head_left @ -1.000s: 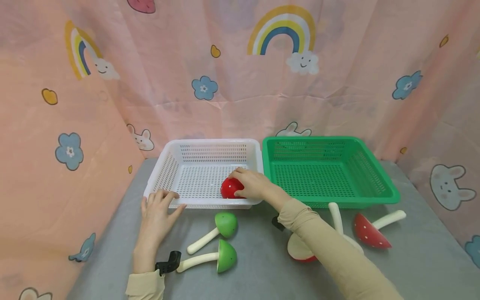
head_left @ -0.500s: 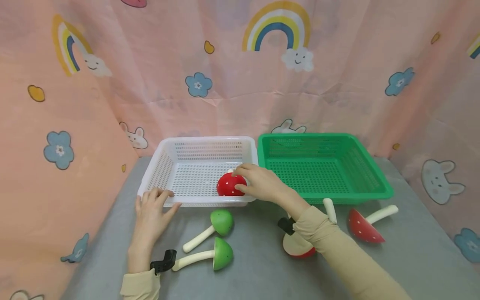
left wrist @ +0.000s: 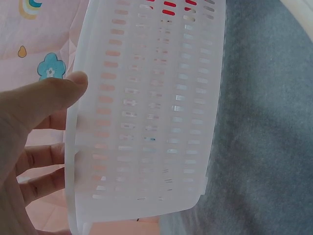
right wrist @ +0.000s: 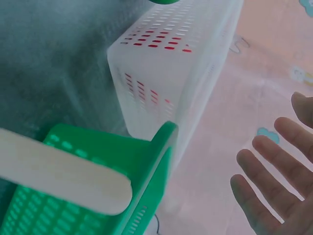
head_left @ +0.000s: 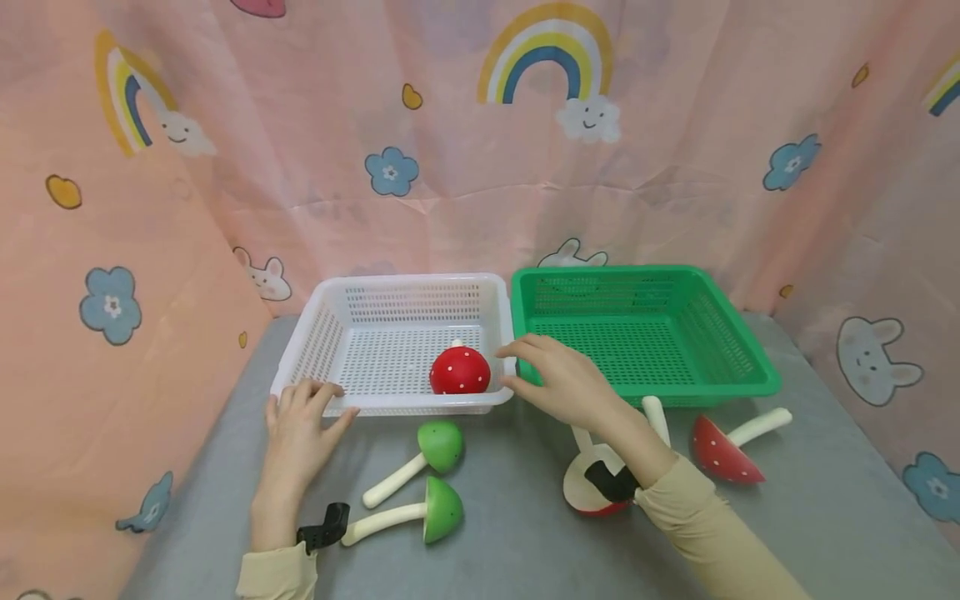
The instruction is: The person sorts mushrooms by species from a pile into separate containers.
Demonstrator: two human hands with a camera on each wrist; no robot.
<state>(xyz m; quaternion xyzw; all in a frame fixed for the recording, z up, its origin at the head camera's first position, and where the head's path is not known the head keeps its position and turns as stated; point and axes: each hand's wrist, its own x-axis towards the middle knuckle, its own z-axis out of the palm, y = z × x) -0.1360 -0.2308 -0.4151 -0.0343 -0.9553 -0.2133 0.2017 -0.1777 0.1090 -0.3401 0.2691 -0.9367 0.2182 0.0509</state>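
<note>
A red toy mushroom with white dots lies in the white basket, at its near right corner. My right hand hovers just right of it over the seam between the white basket and the green basket, fingers spread and holding nothing; the right wrist view shows its fingers apart. My left hand grips the white basket's near left rim, thumb over the edge. Two green mushrooms lie on the grey table in front of the white basket.
Two more red mushrooms lie on the grey table in front of the green basket, one partly under my right wrist. Pink patterned cloth walls close in the left, back and right sides.
My right hand let go of the red mushroom in the white basket and drew back to the right with fingers spread. The left hand stayed on the basket rim.
</note>
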